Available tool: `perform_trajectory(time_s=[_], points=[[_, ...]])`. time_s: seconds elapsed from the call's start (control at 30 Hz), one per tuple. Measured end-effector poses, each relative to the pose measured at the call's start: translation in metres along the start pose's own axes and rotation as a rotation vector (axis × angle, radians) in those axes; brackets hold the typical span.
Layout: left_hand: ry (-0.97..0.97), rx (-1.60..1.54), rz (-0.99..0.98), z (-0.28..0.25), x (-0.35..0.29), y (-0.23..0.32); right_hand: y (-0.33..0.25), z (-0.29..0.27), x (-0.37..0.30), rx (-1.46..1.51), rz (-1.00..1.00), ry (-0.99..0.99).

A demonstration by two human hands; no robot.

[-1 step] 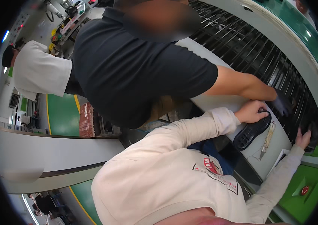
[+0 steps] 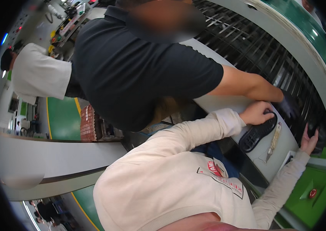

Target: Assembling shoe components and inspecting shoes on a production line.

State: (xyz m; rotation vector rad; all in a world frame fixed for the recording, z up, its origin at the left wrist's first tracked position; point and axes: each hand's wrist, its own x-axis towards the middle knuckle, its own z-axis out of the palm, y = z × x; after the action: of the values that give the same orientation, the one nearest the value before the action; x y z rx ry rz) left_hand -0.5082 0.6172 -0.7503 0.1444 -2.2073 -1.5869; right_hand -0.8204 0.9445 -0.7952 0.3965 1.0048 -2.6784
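My left hand (image 2: 256, 113) grips the upper end of a black shoe sole (image 2: 250, 139), fingers curled over its rim. The sole lies on a pale tabletop (image 2: 261, 159) with its gridded, hollow side showing. My right hand (image 2: 310, 141) reaches to the far right, at the end of the rod conveyor, with its fingers spread apart. Beyond those fingers is a dark shape that I cannot make out. Beside the sole lies a slim tool with a cream-wrapped handle and a metal tip (image 2: 273, 144). A co-worker's dark-gloved hand (image 2: 290, 107) is over the conveyor, close to my left hand.
The conveyor of metal rods (image 2: 247, 42) runs along the table's far side under a pale curved frame (image 2: 305, 50). A co-worker in a black shirt (image 2: 132, 73) stands close at the left. A green panel with a red button (image 2: 312, 193) sits at the lower right.
My right hand has shifted slightly and its fingers stretch out further. My left hand and the shoe sole stay nearly where they were.
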Motion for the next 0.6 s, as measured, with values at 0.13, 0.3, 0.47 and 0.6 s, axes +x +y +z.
perform_trajectory(time_s=[0.13,0.3,0.47,0.6], points=[[-0.056,-0.018,0.004,0.003,0.006,0.011,0.014,0.071,-0.187,0.351,0.230,-0.350],[-0.088,0.002,0.404,0.002,-0.013,0.055,0.065,0.099,-0.323,0.108,0.070,-0.312],[-0.183,-0.997,-0.017,0.007,-0.043,0.154,0.039,0.130,-0.364,-1.305,-0.683,-0.801],[-0.189,-1.014,0.037,0.009,-0.045,0.148,-0.027,0.209,-0.396,-0.984,-0.729,-1.057]])
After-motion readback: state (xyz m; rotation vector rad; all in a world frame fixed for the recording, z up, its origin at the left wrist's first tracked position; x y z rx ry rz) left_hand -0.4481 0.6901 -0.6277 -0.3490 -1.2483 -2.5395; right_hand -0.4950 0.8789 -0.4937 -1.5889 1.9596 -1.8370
